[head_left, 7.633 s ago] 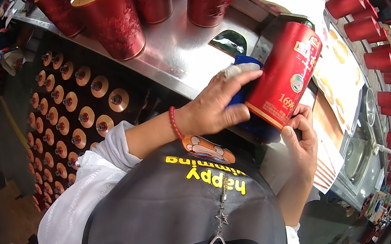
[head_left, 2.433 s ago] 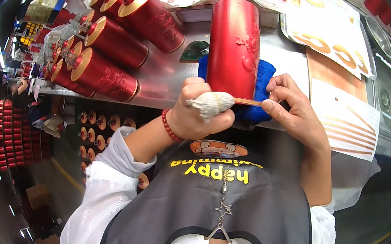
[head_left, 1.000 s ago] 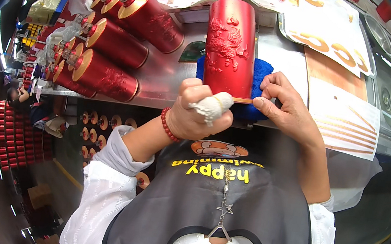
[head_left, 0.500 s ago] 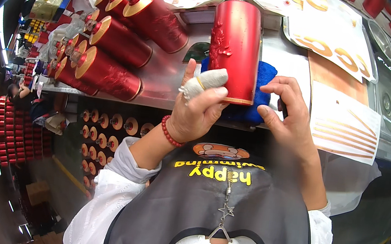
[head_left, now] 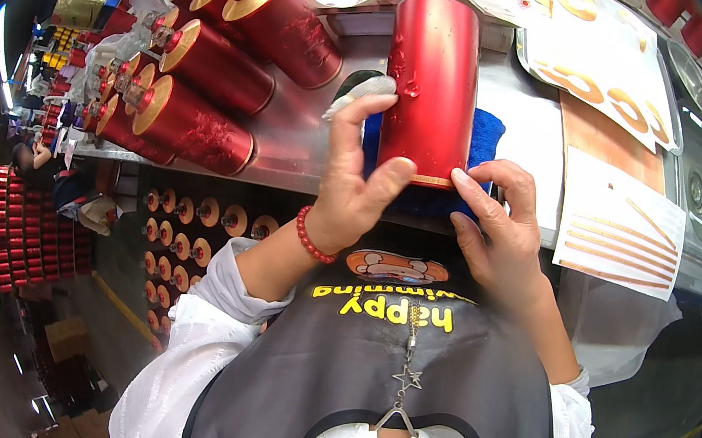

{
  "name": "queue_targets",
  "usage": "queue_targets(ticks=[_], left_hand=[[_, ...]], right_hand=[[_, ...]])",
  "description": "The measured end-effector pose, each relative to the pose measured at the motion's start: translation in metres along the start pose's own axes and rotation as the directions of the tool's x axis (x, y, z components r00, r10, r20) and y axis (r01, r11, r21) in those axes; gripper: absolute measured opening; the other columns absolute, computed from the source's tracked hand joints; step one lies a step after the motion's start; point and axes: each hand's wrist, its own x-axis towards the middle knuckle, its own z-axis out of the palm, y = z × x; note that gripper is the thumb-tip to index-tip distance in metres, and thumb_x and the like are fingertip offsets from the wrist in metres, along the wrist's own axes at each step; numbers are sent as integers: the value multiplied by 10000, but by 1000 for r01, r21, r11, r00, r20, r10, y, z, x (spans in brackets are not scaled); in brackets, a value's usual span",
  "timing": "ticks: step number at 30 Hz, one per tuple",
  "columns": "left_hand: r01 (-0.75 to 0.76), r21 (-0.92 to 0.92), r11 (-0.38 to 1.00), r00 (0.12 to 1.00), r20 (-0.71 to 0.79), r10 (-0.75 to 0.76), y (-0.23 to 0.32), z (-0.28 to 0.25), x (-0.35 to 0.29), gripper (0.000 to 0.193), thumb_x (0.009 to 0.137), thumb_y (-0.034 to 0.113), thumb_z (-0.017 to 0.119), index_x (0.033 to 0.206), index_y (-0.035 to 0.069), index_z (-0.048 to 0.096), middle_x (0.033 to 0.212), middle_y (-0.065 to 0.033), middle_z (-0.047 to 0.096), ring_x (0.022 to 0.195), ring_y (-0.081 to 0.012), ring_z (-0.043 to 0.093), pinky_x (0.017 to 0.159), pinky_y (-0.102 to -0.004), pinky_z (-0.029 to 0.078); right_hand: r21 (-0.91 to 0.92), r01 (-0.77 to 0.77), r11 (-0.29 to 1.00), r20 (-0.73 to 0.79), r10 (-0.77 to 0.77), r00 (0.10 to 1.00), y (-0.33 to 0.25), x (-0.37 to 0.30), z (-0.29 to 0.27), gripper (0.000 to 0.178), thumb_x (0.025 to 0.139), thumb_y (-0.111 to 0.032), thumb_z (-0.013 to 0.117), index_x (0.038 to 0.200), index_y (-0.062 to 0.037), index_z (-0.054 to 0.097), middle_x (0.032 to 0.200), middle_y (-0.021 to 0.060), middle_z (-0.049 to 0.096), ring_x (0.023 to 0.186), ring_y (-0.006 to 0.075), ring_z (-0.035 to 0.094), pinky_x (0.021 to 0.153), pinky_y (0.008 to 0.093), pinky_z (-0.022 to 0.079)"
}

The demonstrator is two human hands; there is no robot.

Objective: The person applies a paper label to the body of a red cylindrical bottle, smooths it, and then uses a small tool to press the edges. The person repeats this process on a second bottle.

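A red bottle point(head_left: 432, 88) with raised decoration on its left side lies on a blue cloth point(head_left: 488, 135), its base toward me. A thin gold strip point(head_left: 432, 181) runs along the base edge. My left hand point(head_left: 354, 180) is curved against the bottle's left side, thumb at the base edge. A pale cloth wrap point(head_left: 372, 89) covers one of its fingers. At the right end of the base edge, my right hand point(head_left: 497, 220) touches the strip with one fingertip. Its thumb and other fingers are apart, and nothing shows between them.
Several red bottles with gold tops point(head_left: 211, 68) lie at the left of the metal table. On the right, a white sheet point(head_left: 621, 223) carries gold strips, and another sheet point(head_left: 602, 66) holds curved gold pieces. A steel sink point(head_left: 700, 194) is beyond them.
The bottle has rolled to the left and shifted slightly right. My left hand's wrapped finger has lifted away toward the far side. My right hand has come in to touch the base edge.
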Motion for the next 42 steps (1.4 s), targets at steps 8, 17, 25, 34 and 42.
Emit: queue_targets(ticks=[8, 17, 25, 34, 42], left_hand=[[74, -46, 996, 995, -61, -77, -5, 4, -9, 639, 920, 306, 741, 1363, 5, 393, 1325, -142, 400, 1274, -249, 410, 1125, -376, 299], [72, 30, 997, 996, -52, -70, -4, 5, -5, 658, 889, 280, 757, 1366, 1, 399, 1293, -144, 416, 1246, -254, 417, 1115, -377, 307], [60, 140, 988, 998, -40, -55, -1, 7, -1, 670, 884, 279, 756, 1371, -3, 391, 1305, -147, 418, 1262, -254, 405, 1132, -382, 281], [275, -183, 944, 961, 71, -266, -15, -9, -16, 757, 957, 375, 687, 1487, 25, 273, 1472, -125, 375, 1384, -232, 345, 1182, -400, 250], [208, -94, 974, 976, 91, -200, -17, -11, -12, 763, 945, 363, 699, 1473, 15, 272, 1451, -149, 383, 1375, -247, 356, 1179, -400, 247]], right_hand=[[-5, 7, 1000, 4, -7, 1000, 2, 0, 1, 612, 689, 87, 736, 1274, -77, 663, 1146, 121, 566, 1083, 318, 554, 944, 422, 462], [-6, 16, 1000, -18, -16, 1000, 3, 0, 3, 613, 679, 104, 725, 1263, -75, 674, 1136, 121, 571, 1073, 318, 555, 930, 419, 475], [-18, 14, 1000, -18, -14, 1000, 3, -1, 4, 623, 673, 104, 726, 1268, -75, 673, 1135, 118, 572, 1067, 317, 556, 933, 416, 473], [-20, 17, 1000, 4, -17, 1000, 3, -2, 3, 618, 671, 99, 726, 1265, -64, 672, 1124, 120, 573, 1062, 312, 565, 936, 417, 464], [-23, 21, 1000, -4, -21, 1000, 5, -2, 5, 621, 662, 98, 723, 1259, -64, 676, 1114, 119, 578, 1059, 307, 572, 934, 410, 464]])
